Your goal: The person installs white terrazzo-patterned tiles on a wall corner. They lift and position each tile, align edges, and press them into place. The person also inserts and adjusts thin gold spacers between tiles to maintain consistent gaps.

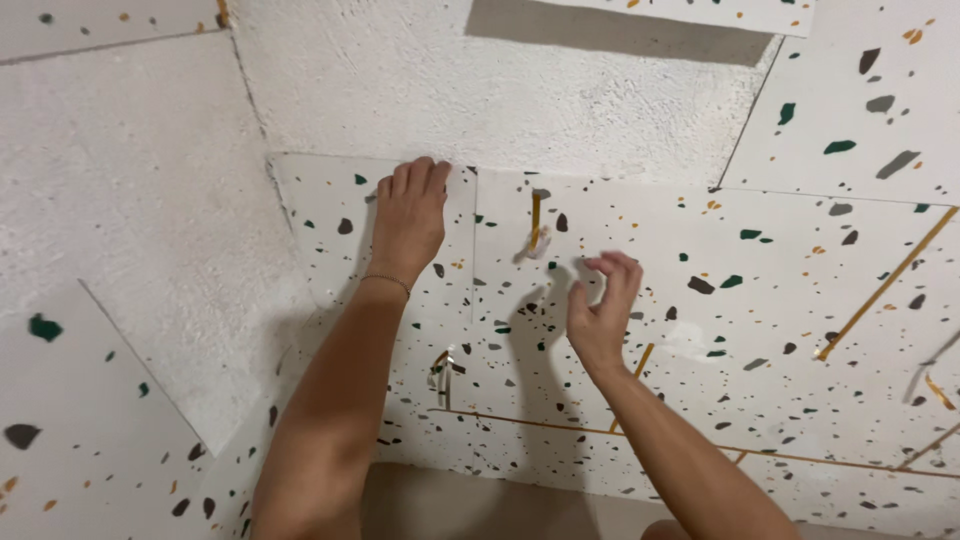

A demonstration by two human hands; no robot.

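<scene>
Left hand (408,215), fingers together, pressing flat the narrow white terrazzo-speckled wall panel (400,260) beside already-mounted speckled panels (700,300), right hand (600,310) hovering with fingers loosely curled and empty; bare white textured plaster (480,100) above remains uncovered

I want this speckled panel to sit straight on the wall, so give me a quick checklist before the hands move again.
1. Left hand flat on the speckled panel: ok.
2. Right hand off the wall, fingers curled: ok.
3. Panel's right edge meets the neighbouring panel at the seam: ok.
4. Top edge level with neighbour: ok, roughly.
5. Small curled scrap by the seam cleared away: not ok.
6. Panel bonded to the plaster: cannot tell.
</scene>
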